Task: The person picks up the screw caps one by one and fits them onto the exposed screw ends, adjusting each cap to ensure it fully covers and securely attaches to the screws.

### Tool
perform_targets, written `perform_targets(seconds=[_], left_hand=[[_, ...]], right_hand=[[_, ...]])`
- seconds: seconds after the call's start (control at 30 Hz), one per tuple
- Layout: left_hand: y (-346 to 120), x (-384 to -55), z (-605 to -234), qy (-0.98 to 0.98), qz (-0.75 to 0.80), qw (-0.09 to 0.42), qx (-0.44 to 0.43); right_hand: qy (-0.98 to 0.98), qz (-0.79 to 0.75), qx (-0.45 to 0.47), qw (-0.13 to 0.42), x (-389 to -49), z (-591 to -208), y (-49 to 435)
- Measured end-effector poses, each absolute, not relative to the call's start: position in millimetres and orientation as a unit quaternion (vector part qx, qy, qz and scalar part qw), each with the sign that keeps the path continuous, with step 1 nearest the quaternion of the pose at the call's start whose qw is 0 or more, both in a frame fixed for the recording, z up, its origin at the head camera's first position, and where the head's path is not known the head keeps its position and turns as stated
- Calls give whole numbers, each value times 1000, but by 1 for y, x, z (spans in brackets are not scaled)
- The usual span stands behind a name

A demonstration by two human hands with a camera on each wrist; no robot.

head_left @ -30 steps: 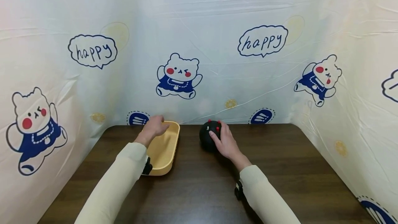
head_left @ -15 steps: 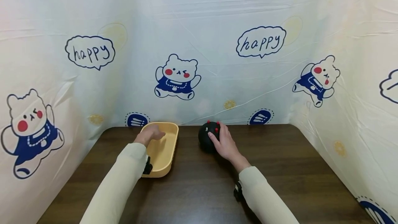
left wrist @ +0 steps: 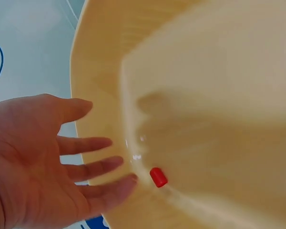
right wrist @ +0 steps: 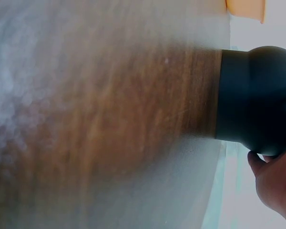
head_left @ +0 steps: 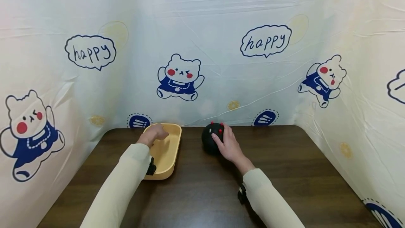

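My left hand point(head_left: 154, 134) is over the left side of a yellow plastic tray point(head_left: 164, 164). In the left wrist view its fingers are spread and hold nothing. Just past the little fingertip, a small red peg point(left wrist: 158, 177) with a rounded end lies inside the tray. My right hand point(head_left: 230, 146) grips the right side of a black ball point(head_left: 210, 143), thumb toward the front. Several red pegs point(head_left: 220, 131) and a small pale one point(head_left: 210, 130) stick out of the ball's top. In the right wrist view the ball sits on a wide black base point(right wrist: 234, 95) on the table.
The dark wooden tabletop point(head_left: 196, 192) has the tray left of centre and the ball right of it, both near the back edge. A printed curtain point(head_left: 221, 80) with bears and "happy" bubbles closes off the back and sides.
My left hand has come down and a little left over the tray, its fingers no longer reaching past the far rim. The right hand stays on the black ball. Over the last half second little moves.
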State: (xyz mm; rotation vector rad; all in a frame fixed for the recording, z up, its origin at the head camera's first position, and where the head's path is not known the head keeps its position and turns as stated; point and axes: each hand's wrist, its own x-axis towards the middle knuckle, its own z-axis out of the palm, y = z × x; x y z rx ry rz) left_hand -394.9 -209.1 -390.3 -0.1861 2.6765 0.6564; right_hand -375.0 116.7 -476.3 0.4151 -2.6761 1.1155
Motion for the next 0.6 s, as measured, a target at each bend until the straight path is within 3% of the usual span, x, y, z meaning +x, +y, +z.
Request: perform_targets(seconds=[0.2, 0.6], left_hand=[[-207, -383, -385, 938, 248, 222, -95], [-212, -387, -398, 943, 230, 222, -95]], right_hand=[[-907, 381, 143, 114, -374, -477, 117], [-909, 378, 135, 108, -375, -478, 116]])
